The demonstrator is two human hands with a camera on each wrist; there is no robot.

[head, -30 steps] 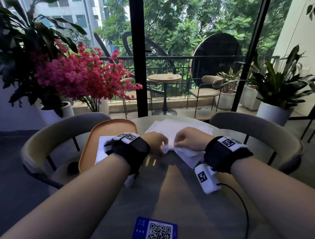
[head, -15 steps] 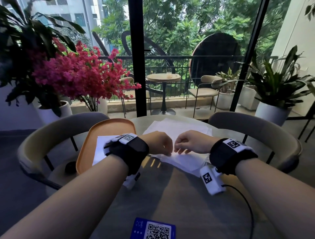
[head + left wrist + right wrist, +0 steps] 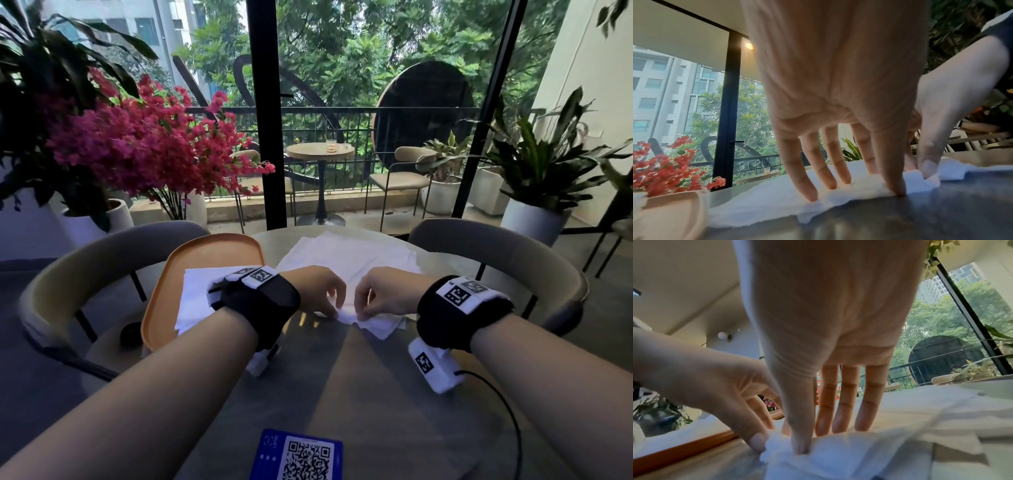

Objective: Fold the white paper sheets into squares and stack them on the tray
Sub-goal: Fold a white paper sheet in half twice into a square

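A white paper sheet (image 3: 373, 323) lies crumpled at the middle of the round table (image 3: 342, 394), in front of a pile of loose white sheets (image 3: 346, 253). My left hand (image 3: 330, 310) and right hand (image 3: 368, 308) sit side by side on its near edge. In the left wrist view the left hand (image 3: 859, 186) has thumb and fingertips down on a raised ridge of the paper (image 3: 766, 206). The right hand (image 3: 818, 439) pinches the same fold of the sheet (image 3: 849, 456). An orange tray (image 3: 212, 250) at the left holds folded white paper (image 3: 197, 294).
A blue QR card (image 3: 301, 459) lies at the table's near edge. A black cable (image 3: 507, 404) trails from my right wrist. Grey chairs (image 3: 85, 270) (image 3: 507, 253) stand at the far left and far right. Red flowers (image 3: 144, 147) and potted plants flank the window.
Both hands have come down from holding the sheet bunched and now sit slightly apart on its near edge. The sheet lies lower on the table.
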